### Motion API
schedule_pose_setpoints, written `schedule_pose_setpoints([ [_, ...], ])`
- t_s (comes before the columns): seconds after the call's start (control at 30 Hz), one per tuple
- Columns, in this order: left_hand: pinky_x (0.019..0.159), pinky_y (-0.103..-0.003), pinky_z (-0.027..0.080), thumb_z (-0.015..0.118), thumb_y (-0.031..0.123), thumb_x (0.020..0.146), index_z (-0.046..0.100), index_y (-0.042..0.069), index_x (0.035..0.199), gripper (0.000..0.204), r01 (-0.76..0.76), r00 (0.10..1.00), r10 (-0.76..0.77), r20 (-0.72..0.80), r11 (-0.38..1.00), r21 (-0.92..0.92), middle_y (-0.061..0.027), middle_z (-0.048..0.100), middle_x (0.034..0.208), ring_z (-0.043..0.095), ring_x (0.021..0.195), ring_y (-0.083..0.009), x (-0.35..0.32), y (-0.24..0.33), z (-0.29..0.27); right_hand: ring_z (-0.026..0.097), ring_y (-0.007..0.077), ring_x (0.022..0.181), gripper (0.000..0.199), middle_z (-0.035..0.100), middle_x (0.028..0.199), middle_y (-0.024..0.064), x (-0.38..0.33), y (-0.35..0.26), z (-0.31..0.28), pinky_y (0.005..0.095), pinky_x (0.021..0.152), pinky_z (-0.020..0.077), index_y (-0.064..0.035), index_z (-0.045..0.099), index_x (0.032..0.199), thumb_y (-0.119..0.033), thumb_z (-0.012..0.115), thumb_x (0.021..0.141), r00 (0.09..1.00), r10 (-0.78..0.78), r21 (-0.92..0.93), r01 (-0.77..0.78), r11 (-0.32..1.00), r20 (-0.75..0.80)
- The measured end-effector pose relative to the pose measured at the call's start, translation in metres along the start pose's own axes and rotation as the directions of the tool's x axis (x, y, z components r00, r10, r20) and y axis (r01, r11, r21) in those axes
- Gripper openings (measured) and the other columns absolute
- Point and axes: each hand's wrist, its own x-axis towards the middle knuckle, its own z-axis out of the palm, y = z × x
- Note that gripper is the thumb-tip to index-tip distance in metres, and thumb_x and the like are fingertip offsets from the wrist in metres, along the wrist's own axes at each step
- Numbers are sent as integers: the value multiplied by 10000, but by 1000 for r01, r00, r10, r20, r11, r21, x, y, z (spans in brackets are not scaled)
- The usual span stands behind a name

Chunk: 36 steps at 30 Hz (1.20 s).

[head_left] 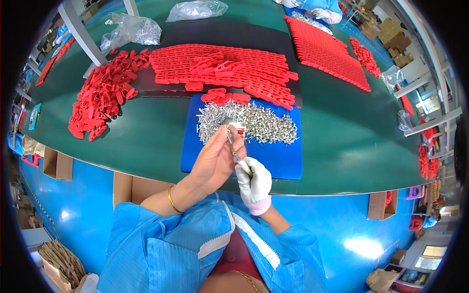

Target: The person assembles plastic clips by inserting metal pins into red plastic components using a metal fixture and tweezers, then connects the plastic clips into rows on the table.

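My bare left hand (215, 158) is raised over a blue mat (279, 165), its thumb and fingers pinched together; what they grip is too small to make out. My right hand (255, 184), in a white glove, grasps a slim tool (233, 149) with a metal shaft and pale handle. The tool's tip reaches up to the left fingertips. Just beyond them lie thin silver pins (207, 121) and, to their right, a heap of short metal pieces (273, 127). A few red plastic clips (224, 97) lie along the mat's far edge.
Beyond the mat, rows of red clips (171, 63) cover a black sheet (220, 31). A loose red heap (100, 97) sits at left, near a clear plastic bag (132, 31). Another clip panel (327, 51) lies at far right, where a co-worker's gloved hands (325, 14) show.
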Motion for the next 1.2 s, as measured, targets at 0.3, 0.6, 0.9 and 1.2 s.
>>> schedule_pose_setpoints([
  [0.3,578,-221,305,488,133,958,610,24,1043,185,-131,991,110,81,602,788,-18,468,742,356,633,-82,-9,35,1,456,159,497,190,556,686,18,19,7,-44,275,495,379,-83,637,979,-194,645,825,969,-226,-464,246,851,99],
  [0.6,526,-213,270,553,85,916,682,-9,940,162,-315,934,237,269,189,930,-18,503,742,356,607,-83,-10,36,-4,442,165,498,192,560,666,25,24,0,-54,283,504,371,-63,658,978,-200,649,842,963,-203,-612,271,743,179],
  [0.9,534,-216,284,550,73,912,675,-2,958,152,-337,925,216,312,89,937,-25,511,743,360,604,-91,-10,37,-5,433,166,496,210,537,666,19,23,-2,-55,286,491,357,-89,657,985,-239,651,839,958,-198,-681,288,674,209],
  [1.2,646,-259,356,461,110,957,656,-4,1004,230,-337,925,134,355,-141,931,-41,519,754,400,675,-117,-9,33,1,432,141,475,263,508,659,-2,25,-6,-55,270,448,352,-123,600,1028,-328,612,866,912,-271,-839,394,376,307],
])
